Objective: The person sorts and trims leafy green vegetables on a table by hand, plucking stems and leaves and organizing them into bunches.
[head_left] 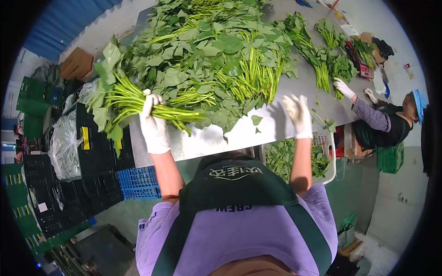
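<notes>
In a white glove, my left hand [154, 124] is closed around a bunch of leafy green stems [126, 99], held over the left part of the table, leaves to the left and cut ends to the right. My right hand [298, 112], also gloved, is raised over the table's near edge with its fingers apart and nothing in it. Between and beyond my hands lies a large pile of leafy greens [202, 60] on the metal table [202, 142]. A few loose leaves [256, 120] lie near the edge.
A white basket of leaves [331, 158] stands below the table at right. Smaller bunches [322, 76] and a red scale [363, 69] are on the table's right side, where a co-worker [391, 117] reaches in. Dark crates [99, 156] and a blue crate [138, 182] stand at left.
</notes>
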Tool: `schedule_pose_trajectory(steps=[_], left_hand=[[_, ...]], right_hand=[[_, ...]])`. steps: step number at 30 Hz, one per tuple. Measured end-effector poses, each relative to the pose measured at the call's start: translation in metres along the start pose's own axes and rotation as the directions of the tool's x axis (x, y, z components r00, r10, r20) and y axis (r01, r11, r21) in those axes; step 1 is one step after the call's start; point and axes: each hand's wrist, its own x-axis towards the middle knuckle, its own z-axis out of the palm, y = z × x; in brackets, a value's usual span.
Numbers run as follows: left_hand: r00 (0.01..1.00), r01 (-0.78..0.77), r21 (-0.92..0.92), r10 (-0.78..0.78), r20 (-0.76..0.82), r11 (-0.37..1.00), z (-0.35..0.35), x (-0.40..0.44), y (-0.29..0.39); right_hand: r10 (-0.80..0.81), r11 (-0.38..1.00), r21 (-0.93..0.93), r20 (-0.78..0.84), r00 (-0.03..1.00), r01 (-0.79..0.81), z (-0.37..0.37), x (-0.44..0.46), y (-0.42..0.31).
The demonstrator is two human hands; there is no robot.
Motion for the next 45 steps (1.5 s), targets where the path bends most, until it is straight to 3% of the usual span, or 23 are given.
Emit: schedule_pose_trajectory(steps=[1,3,4,6,7,10,11,12,13,14,16,20,24,26,30,31,34,35,38,39,41,42,45], left_hand=[[0.998,0.016,0.023,-0.015,-0.064,1.000,-0.001,-0.002,-0.005],[0.994,0.088,0.027,-0.086,-0.068,0.996,-0.002,-0.005,-0.010],[0.990,0.123,0.025,-0.121,-0.065,0.992,-0.005,-0.006,-0.012],[0.995,0.086,0.128,-0.079,-0.063,0.988,-0.004,-0.009,-0.017],[0.997,0.061,0.161,-0.052,-0.061,0.985,-0.003,-0.009,-0.018],[0.986,0.017,0.232,0.022,-0.167,0.973,0.005,-0.015,-0.018],[0.983,0.010,0.262,0.038,-0.177,0.965,0.004,-0.015,-0.018],[0.981,0.004,0.292,0.053,-0.186,0.957,0.003,-0.015,-0.018],[0.979,0.014,0.308,0.050,-0.199,0.951,0.002,-0.015,-0.019],[0.976,0.025,0.324,0.047,-0.212,0.946,0.001,-0.015,-0.020],[0.973,0.046,0.332,0.033,-0.229,0.942,0.004,-0.014,-0.025],[0.971,0.121,0.329,-0.043,-0.235,0.936,0.028,-0.014,-0.044],[0.984,0.175,0.441,-0.147,-0.097,0.880,0.053,-0.012,-0.063],[0.969,0.238,0.387,-0.242,-0.040,0.891,0.072,-0.014,-0.072],[0.929,0.330,0.392,-0.369,0.027,0.859,0.091,-0.014,-0.088],[0.927,0.326,0.381,-0.371,0.050,0.865,0.094,-0.014,-0.092],[0.929,0.318,0.324,-0.361,0.081,0.891,0.102,-0.018,-0.105],[0.921,0.330,0.369,-0.383,0.076,0.869,0.103,-0.018,-0.105],[0.912,0.331,0.422,-0.401,0.085,0.844,0.104,-0.018,-0.108],[0.912,0.328,0.425,-0.400,0.091,0.844,0.104,-0.019,-0.110],[0.894,0.347,0.440,-0.434,0.110,0.828,0.103,-0.022,-0.115],[0.885,0.356,0.447,-0.449,0.121,0.821,0.103,-0.024,-0.118],[0.882,0.332,0.505,-0.452,0.132,0.797,0.107,-0.030,-0.128]], right_hand=[[-0.049,0.953,-0.296,0.040,0.998,0.058,0.035,0.002,0.009],[-0.200,0.610,-0.739,0.204,0.958,0.285,0.073,0.027,0.035],[-0.276,0.344,-0.842,0.331,0.902,0.415,0.077,0.046,0.054],[-0.041,-0.255,-0.876,0.434,0.900,0.410,0.104,0.049,0.048],[0.014,-0.286,-0.879,0.394,0.919,0.381,0.110,0.055,0.047],[-0.116,-0.347,-0.835,0.490,0.864,0.427,0.115,0.058,0.020],[-0.251,-0.191,-0.806,0.592,0.766,0.560,0.114,0.052,0.005],[-0.076,0.367,-0.857,0.359,0.930,0.361,0.125,0.042,-0.018],[-0.095,0.587,-0.720,0.394,0.914,0.371,0.135,0.026,-0.042],[-0.121,0.768,-0.535,0.421,0.899,0.354,0.138,0.013,-0.056],[-0.228,0.914,-0.217,0.425,0.876,0.343,0.128,0.012,-0.058],[-0.143,0.776,-0.522,0.400,0.905,0.353,0.131,-0.024,-0.032],[-0.213,0.749,-0.525,0.387,0.897,0.405,0.129,-0.055,-0.010],[-0.253,0.790,-0.454,0.371,0.894,0.412,0.118,-0.056,0.010],[-0.308,0.694,-0.535,0.385,0.870,0.482,0.120,-0.081,0.018],[-0.358,0.638,-0.544,0.417,0.835,0.545,0.116,-0.078,0.026],[-0.438,0.212,-0.656,0.599,0.671,0.724,0.104,-0.076,0.032],[-0.419,0.148,-0.683,0.612,0.670,0.716,0.102,-0.077,0.033],[-0.335,0.239,-0.698,0.593,0.732,0.675,0.099,-0.080,0.032],[-0.334,0.077,-0.528,0.785,0.521,0.845,0.093,-0.070,0.032],[-0.112,0.559,-0.665,0.532,0.839,0.496,0.113,-0.076,0.017],[0.062,0.724,-0.648,0.403,0.913,0.236,0.124,-0.081,0.010],[-0.040,0.812,-0.526,0.383,0.923,0.253,0.128,-0.079,0.009]])
